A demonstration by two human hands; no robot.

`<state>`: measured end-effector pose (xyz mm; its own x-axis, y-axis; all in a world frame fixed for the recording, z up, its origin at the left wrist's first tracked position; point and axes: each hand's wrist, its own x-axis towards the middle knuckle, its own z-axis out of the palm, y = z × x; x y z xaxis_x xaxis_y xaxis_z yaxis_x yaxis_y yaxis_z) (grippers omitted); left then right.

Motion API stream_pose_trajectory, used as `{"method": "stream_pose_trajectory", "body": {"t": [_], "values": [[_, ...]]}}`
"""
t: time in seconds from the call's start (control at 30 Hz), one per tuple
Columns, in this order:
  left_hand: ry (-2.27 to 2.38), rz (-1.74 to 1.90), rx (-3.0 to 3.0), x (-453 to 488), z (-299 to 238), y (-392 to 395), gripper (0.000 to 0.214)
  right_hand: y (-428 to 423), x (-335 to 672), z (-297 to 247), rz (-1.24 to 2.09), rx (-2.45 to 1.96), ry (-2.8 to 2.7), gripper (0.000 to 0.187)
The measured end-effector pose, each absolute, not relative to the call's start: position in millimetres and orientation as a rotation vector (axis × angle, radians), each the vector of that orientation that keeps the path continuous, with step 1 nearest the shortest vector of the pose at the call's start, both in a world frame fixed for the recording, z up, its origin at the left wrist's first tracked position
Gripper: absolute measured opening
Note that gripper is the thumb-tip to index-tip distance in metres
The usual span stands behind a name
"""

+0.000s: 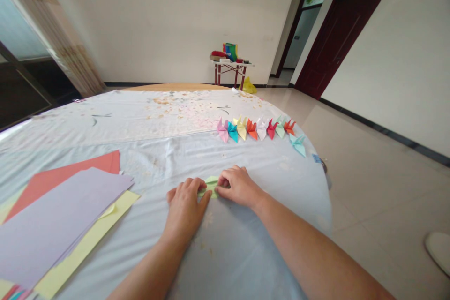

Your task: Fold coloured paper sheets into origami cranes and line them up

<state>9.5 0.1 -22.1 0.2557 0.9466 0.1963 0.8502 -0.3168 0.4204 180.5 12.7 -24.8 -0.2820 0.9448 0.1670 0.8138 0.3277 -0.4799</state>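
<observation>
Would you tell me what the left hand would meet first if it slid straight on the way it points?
The left hand touches the green paper with its thumb. Beyond that it would cross bare cloth and probably reach the pink crane first, though depth is unclear.

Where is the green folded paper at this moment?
Head view, near centre: the green folded paper lies on the tablecloth, pinched between the left hand and right hand, nearer than the row of paper cranes.

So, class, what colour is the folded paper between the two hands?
Pale green; the folded paper shows best in the head view.
</observation>
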Motion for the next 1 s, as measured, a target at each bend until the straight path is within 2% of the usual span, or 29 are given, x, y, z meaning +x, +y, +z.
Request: {"method": "stream_pose_trajectory", "body": {"t": [0.23, 0.7, 0.8, 0.9, 1.0], "values": [[1.701, 0.598, 2.324, 10, -19, -1, 0.015, 12, 179, -25, 0.444, -1.548, -2.164, 0.022], [1.624, 0.533, 2.214, 0, -17, 6, 0.012, 14, 196, -24, 0.497, -1.663, -2.121, 0.019], [1.600, 0.555, 2.197, -3, -20, 7, 0.022, 14, 198, -22, 0.540, -1.656, -2.119, 0.019], [1.573, 0.563, 2.240, -4, -22, 7, 0.037, 14, 201, -19, 0.569, -1.583, -2.152, 0.030], [1.557, 0.517, 2.340, -3, -21, 6, 0.035, 13, 202, -17, 0.527, -1.505, -2.253, 0.037]]}}
